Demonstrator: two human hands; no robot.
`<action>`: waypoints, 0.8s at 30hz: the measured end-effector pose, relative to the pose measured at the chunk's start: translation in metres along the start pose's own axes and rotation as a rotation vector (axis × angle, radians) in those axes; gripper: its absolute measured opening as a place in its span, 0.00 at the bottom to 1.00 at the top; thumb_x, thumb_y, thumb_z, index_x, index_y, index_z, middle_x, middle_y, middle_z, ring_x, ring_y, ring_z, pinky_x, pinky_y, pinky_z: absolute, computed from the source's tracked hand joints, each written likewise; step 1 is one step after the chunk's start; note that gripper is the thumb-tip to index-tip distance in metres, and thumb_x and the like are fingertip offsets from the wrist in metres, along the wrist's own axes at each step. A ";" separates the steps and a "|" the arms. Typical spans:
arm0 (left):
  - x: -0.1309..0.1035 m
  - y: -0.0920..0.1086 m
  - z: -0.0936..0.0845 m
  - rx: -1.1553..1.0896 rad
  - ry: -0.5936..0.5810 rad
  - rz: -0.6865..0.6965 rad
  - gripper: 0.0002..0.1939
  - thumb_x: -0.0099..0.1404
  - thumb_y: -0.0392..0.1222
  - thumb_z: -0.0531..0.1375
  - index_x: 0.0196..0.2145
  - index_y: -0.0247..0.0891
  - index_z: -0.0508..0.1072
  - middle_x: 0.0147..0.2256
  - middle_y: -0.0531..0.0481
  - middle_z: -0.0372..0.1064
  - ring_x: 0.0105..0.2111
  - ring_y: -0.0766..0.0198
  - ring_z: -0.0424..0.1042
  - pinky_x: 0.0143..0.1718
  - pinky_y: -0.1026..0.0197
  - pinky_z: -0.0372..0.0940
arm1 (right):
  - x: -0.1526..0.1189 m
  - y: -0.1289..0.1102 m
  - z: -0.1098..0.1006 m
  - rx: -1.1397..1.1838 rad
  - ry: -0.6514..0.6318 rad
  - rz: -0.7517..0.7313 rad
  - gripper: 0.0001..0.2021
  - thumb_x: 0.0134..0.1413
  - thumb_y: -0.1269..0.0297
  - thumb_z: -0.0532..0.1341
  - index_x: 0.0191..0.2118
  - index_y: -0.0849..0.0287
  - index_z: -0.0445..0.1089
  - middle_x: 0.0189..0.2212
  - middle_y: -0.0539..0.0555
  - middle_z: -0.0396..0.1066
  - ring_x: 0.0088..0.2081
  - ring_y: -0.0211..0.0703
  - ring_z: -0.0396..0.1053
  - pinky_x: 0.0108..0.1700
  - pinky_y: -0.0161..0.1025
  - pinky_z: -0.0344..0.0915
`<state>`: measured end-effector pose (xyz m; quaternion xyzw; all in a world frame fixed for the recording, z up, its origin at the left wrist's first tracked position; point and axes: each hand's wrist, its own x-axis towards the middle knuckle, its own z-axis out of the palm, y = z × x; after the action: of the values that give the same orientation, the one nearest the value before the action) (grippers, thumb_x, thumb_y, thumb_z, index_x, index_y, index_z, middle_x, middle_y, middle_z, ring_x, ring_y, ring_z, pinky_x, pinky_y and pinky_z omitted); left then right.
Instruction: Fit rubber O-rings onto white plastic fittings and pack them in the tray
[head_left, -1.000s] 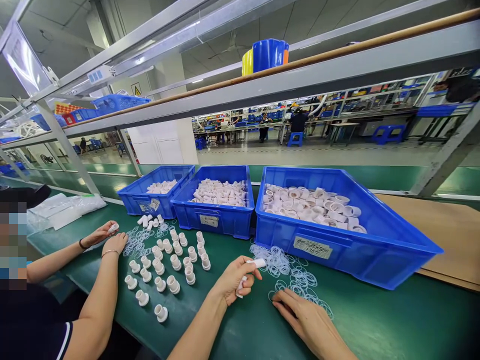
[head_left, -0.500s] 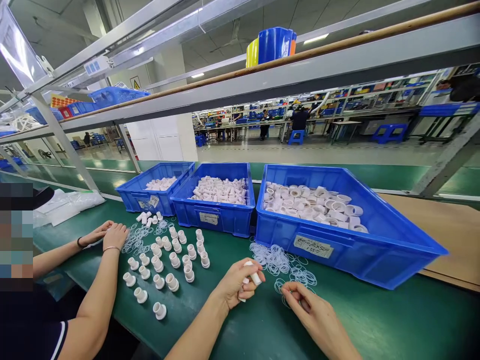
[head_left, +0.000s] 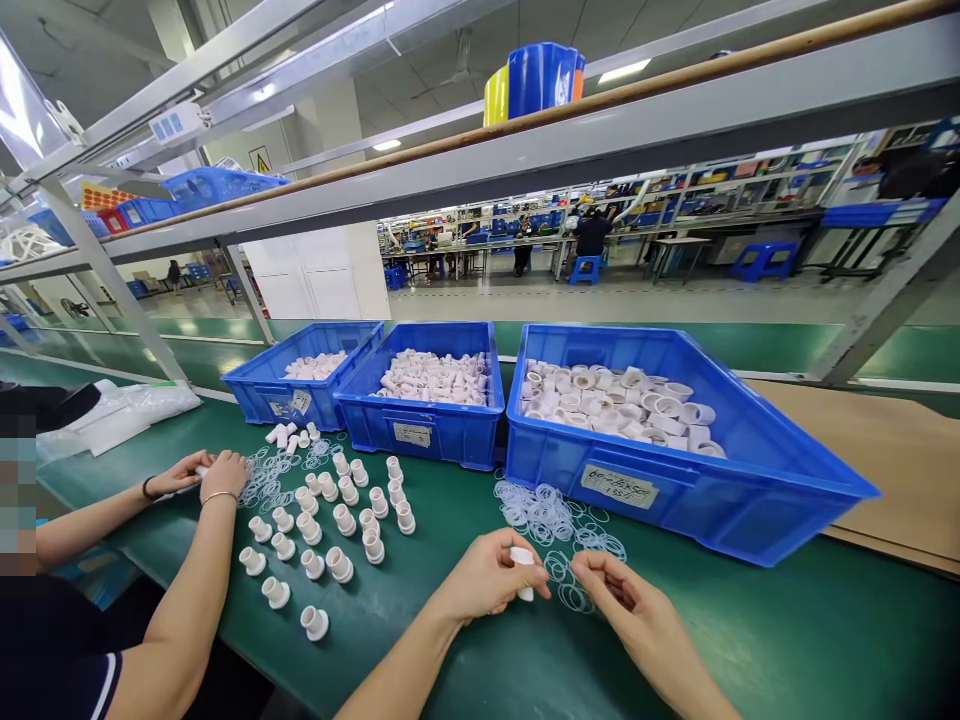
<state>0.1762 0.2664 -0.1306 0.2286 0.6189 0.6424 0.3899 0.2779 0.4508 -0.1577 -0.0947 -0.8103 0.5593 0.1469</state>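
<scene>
A short white plastic tube fitting point(head_left: 523, 573) is gripped between the thumb and fingers of my left hand point(head_left: 491, 580), tilted just above the green table. My right hand point(head_left: 634, 605) is to its right, thumb and forefinger pinched together beside thin clear rings point(head_left: 559, 566); whether a ring is between the fingertips I cannot make out. More rings point(head_left: 534, 512) lie in a loose pile behind both hands. To the left of my left hand, several white flanged fittings point(head_left: 339, 566) stand on the table.
Behind the rings are a large blue bin point(head_left: 705, 510) of white tube pieces, a middle blue bin point(head_left: 375, 425) and a left blue bin point(head_left: 251, 402). A co-worker's hands point(head_left: 225, 475) work at the left, near another ring pile point(head_left: 266, 480). Cardboard point(head_left: 862, 440) lies right; a shelf beam point(head_left: 420, 170) crosses above.
My left hand has moved slightly right and turned the white fitting more upright. My right hand stays pinched near the rings, a little higher. The view has shifted slightly.
</scene>
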 end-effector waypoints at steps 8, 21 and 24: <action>0.005 -0.030 0.009 0.110 -0.142 -0.068 0.28 0.48 0.44 0.73 0.42 0.38 0.64 0.28 0.51 0.75 0.27 0.65 0.73 0.30 0.64 0.63 | -0.013 0.000 0.013 -0.103 -0.090 -0.070 0.19 0.65 0.43 0.55 0.37 0.53 0.72 0.24 0.48 0.69 0.24 0.40 0.64 0.28 0.33 0.63; -0.005 -0.002 0.006 0.292 -0.010 0.056 0.20 0.53 0.51 0.69 0.40 0.36 0.79 0.35 0.51 0.73 0.26 0.72 0.56 0.29 0.66 0.52 | -0.009 -0.001 0.001 -0.020 -0.054 -0.063 0.18 0.65 0.43 0.56 0.38 0.53 0.70 0.28 0.49 0.71 0.30 0.41 0.67 0.33 0.34 0.62; -0.007 0.003 0.005 0.300 0.002 0.073 0.21 0.56 0.50 0.67 0.46 0.39 0.78 0.37 0.51 0.72 0.28 0.71 0.58 0.32 0.66 0.55 | -0.009 0.001 0.001 -0.029 -0.020 -0.048 0.19 0.64 0.42 0.57 0.37 0.54 0.70 0.26 0.48 0.69 0.28 0.41 0.65 0.31 0.34 0.61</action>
<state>0.1835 0.2639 -0.1260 0.3058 0.6997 0.5567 0.3272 0.2858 0.4476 -0.1598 -0.0717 -0.8217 0.5449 0.1505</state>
